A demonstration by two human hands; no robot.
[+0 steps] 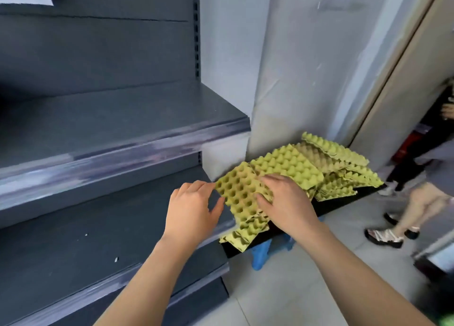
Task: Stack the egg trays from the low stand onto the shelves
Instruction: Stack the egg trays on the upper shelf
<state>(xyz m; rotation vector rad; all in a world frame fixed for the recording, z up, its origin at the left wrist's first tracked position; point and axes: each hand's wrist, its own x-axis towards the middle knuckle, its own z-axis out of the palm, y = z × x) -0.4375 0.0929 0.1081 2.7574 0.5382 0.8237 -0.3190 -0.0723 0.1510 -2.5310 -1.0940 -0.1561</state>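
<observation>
Egg trays, yellow-green and moulded, are heaped loosely on a low black stand just right of dark grey shelves. The heap is set against a pale wall. The front tray is turned hollow side up and tilted, with its near edge hung over the front of the stand. It is overlapped by a second tray with its bumps upward.

The front tray is framed by both grips. The right grip is laid on the tray's right side: the fingers are bent over the far part, the thumb is pressed onto the cups, and the tray is pinched between them. The left grip is held spread at the tray's left edge, with the fingertips at its far left corner and the thumb splayed towards the edge. Whether the tray is actually touched there cannot be told.

Both forearms are stretched forward and down from the bottom of the view, bare, with the backs of the grips turned up. The left arm is passed over the front lip of a lower shelf.

Something blue is seen under the stand on the tiled floor. At the right edge, a bystander's legs and shoes are seen.
</observation>
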